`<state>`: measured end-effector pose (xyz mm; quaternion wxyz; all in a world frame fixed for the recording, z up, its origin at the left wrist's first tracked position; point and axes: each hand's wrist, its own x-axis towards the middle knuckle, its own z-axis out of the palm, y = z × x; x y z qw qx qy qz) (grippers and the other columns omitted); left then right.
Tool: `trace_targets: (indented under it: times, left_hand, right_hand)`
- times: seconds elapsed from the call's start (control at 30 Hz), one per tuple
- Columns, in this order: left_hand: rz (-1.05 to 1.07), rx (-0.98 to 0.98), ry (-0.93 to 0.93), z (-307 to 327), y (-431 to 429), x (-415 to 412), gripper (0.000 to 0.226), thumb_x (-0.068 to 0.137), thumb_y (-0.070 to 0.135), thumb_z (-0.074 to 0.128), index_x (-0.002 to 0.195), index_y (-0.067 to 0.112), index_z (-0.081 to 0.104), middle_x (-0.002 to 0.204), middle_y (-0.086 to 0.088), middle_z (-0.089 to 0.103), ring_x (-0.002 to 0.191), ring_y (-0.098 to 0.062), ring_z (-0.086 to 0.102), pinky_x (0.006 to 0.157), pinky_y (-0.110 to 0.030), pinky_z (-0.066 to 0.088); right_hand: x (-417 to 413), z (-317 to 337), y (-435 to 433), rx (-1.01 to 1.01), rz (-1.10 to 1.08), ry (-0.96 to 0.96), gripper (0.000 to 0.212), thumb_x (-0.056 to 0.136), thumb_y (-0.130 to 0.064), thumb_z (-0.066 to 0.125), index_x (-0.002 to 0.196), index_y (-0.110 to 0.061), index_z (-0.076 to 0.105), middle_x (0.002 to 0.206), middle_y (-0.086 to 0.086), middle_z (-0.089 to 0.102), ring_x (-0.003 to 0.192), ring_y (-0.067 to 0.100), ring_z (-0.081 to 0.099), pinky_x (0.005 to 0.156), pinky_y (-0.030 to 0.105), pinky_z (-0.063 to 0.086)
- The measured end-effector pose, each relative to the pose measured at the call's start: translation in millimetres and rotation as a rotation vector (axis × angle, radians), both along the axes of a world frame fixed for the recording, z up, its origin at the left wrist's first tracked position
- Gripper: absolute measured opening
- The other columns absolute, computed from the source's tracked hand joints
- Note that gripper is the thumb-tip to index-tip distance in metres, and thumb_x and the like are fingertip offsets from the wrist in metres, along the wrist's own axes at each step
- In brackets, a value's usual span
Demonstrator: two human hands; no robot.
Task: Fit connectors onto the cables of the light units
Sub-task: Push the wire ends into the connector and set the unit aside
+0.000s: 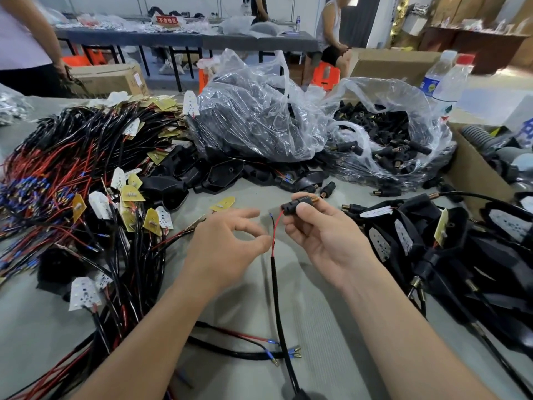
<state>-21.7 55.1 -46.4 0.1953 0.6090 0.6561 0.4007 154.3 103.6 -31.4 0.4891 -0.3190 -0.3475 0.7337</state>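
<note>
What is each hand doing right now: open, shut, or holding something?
Left hand: open, fingers loosely curved, holding nothing.
Right hand: pinches the black connector.

the connector (298,201) is showing black with a brass-coloured tip. the cable (276,284) is wearing a black sheath, splitting into a red wire (278,226) and a black wire (272,226) ending in blue. the tabletop (317,313) is lying pale grey. the wire heap (57,168) is mixing red and black with blue ends. small boards (131,194) are showing yellow, others white with dark dots. the bottle (457,82) is carrying a red cap. the stool (326,73) is glowing orange. the cardboard box (473,174) is showing brown.
</note>
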Motion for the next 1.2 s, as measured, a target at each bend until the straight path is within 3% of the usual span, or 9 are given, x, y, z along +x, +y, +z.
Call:
trace_targets:
  times: [0.13,0.2,0.3,0.53,0.7,0.77,0.83,1.0,1.2]
  left_hand:
    - [-0.045,-0.051,-0.127,-0.3,1.9,1.7,0.015,0.059,0.058,0.074,0.069,0.047,0.078,0.107,0.036,0.069,0.112,0.014,0.059,0.100,-0.019,0.037]
    - [-0.033,-0.013,-0.117,0.1,1.6,3.0,0.004,0.066,0.043,0.080,0.066,0.045,0.077,0.098,0.036,0.071,0.103,0.014,0.062,0.095,-0.015,0.039]
    - [-0.008,0.123,-0.027,-2.5,0.3,4.6,0.021,0.074,0.019,0.084,0.063,0.034,0.075,0.088,0.032,0.071,0.096,0.011,0.063,0.085,-0.002,0.036]
    - [-0.056,0.134,0.071,-0.4,-2.9,7.4,0.011,0.072,0.032,0.084,0.065,0.034,0.075,0.083,0.028,0.070,0.092,0.004,0.063,0.082,-0.012,0.041]
    - [0.042,-0.097,-0.257,3.1,-1.8,2.7,0.031,0.062,0.063,0.077,0.080,0.038,0.080,0.086,0.019,0.076,0.086,-0.001,0.069,0.081,-0.025,0.053]
    - [0.077,-0.185,-0.567,4.6,-0.1,4.6,0.036,0.084,0.048,0.076,0.084,0.013,0.078,0.082,0.006,0.073,0.079,-0.015,0.068,0.074,-0.030,0.057]
    - [0.075,-0.281,-0.773,7.8,0.7,8.1,0.031,0.098,0.032,0.065,0.085,0.005,0.068,0.083,-0.010,0.064,0.072,-0.024,0.059,0.060,-0.030,0.054]
    - [-0.111,-0.374,-0.829,12.5,-1.9,9.3,0.026,0.103,0.023,0.056,0.116,0.007,0.072,0.100,-0.013,0.078,0.075,-0.017,0.076,0.062,-0.024,0.059]
    - [-0.182,-0.410,-0.836,9.5,-1.2,6.5,0.025,0.101,0.022,0.058,0.106,0.005,0.075,0.084,-0.007,0.075,0.072,-0.014,0.072,0.067,-0.024,0.059]
  right_hand:
    - [-2.0,0.2,-1.0,0.019,0.000,0.037,0.016,0.098,0.003,0.054,0.103,-0.008,0.064,0.083,0.011,0.073,0.068,0.017,0.069,0.069,0.026,0.059]
    - [-3.0,0.0,-1.5,0.024,0.002,0.038,0.016,0.098,0.003,0.055,0.103,-0.009,0.065,0.085,0.012,0.073,0.068,0.017,0.069,0.068,0.025,0.059]
    - [-2.6,-0.7,-2.9,0.072,0.050,-0.056,0.017,0.097,0.004,0.056,0.099,-0.010,0.066,0.081,0.010,0.071,0.065,0.017,0.065,0.065,0.024,0.056]
    - [-2.4,-2.2,-7.6,0.188,0.159,-0.278,0.025,0.090,0.004,0.059,0.094,-0.015,0.075,0.086,0.013,0.072,0.066,0.016,0.059,0.069,0.026,0.051]
    - [-0.9,1.6,-5.6,0.102,0.147,-0.217,0.032,0.091,0.005,0.053,0.113,-0.008,0.072,0.079,0.010,0.068,0.062,0.017,0.054,0.065,0.027,0.048]
    - [-1.8,3.7,-5.8,0.059,0.127,-0.137,0.032,0.092,0.006,0.051,0.113,-0.008,0.071,0.076,0.011,0.066,0.065,0.018,0.056,0.059,0.023,0.049]
    - [-2.1,5.8,-7.0,0.040,0.122,-0.098,0.031,0.093,0.006,0.051,0.109,-0.012,0.069,0.076,0.014,0.065,0.061,0.018,0.055,0.054,0.022,0.049]
    - [0.3,8.4,-10.4,0.062,0.200,-0.157,0.028,0.092,0.004,0.050,0.104,-0.016,0.065,0.074,0.017,0.066,0.041,0.016,0.047,0.051,0.028,0.039]
    - [-2.9,6.2,-13.3,0.051,0.271,-0.153,0.016,0.096,-0.001,0.053,0.099,-0.014,0.062,0.079,0.021,0.071,0.043,0.019,0.061,0.048,0.024,0.054]
